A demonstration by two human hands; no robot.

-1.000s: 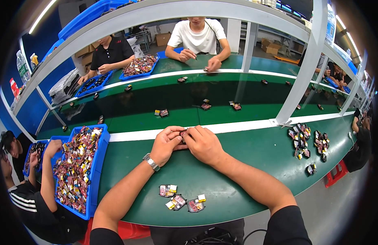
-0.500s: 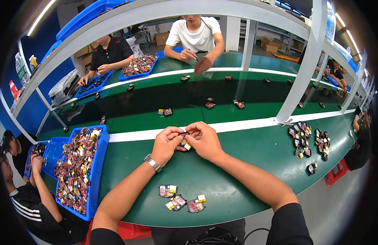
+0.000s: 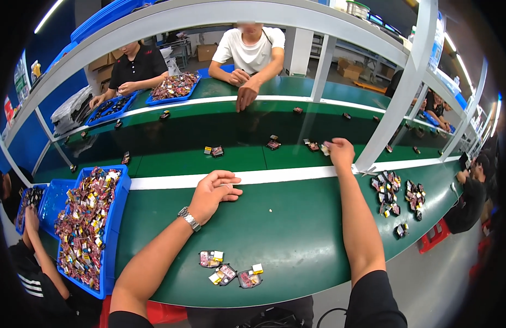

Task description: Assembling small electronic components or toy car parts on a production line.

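My left hand rests open on the green table, fingers spread just below the white stripe, holding nothing. My right hand is stretched far forward over the edge of the dark green conveyor belt. Its fingers are closed on a small pale packet. Another small packet lies on the belt just left of it. Three small packets lie near the table's front edge between my forearms.
A blue bin full of packets stands at my left, and packet piles lie at the right. A grey frame post rises beside my right hand. More packets ride the belt. People sit across, left and right.
My hands, joined at the white stripe on a packet, have parted. The right hand has reached forward and right to the belt with the packet; the left has stayed and opened.
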